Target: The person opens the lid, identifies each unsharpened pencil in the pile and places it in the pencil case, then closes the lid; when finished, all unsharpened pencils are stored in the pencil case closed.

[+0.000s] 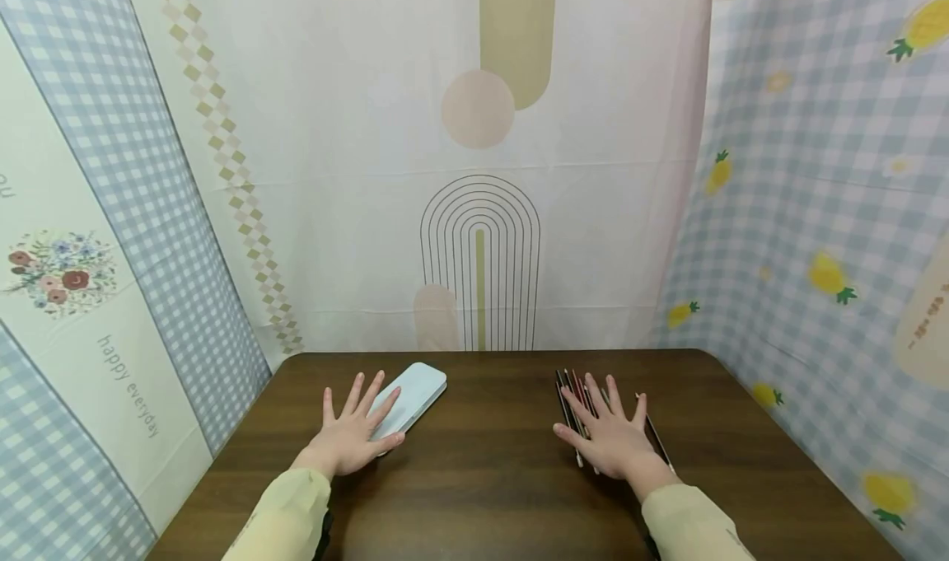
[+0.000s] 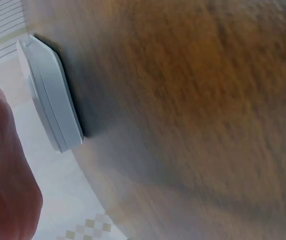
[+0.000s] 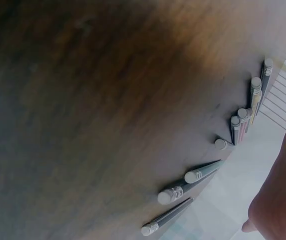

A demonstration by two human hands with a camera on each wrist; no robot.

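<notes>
A pale blue, rounded oblong case lies slanted on the left half of the table, its side and seam showing in the left wrist view. My left hand is spread wide, fingers straight, overlapping the near part of the case in the head view. On the right, several pencils with white eraser ends lie loose, some dark, one reddish. My right hand is spread above them with straight fingers and hides part of the group. In the right wrist view the eraser ends of the pencils point toward the camera. Neither hand holds anything.
The dark brown wooden table has rounded far corners. Behind it hangs a white cloth with arches and shapes. Checked cloths with pineapples on the right and flowers on the left close in the sides.
</notes>
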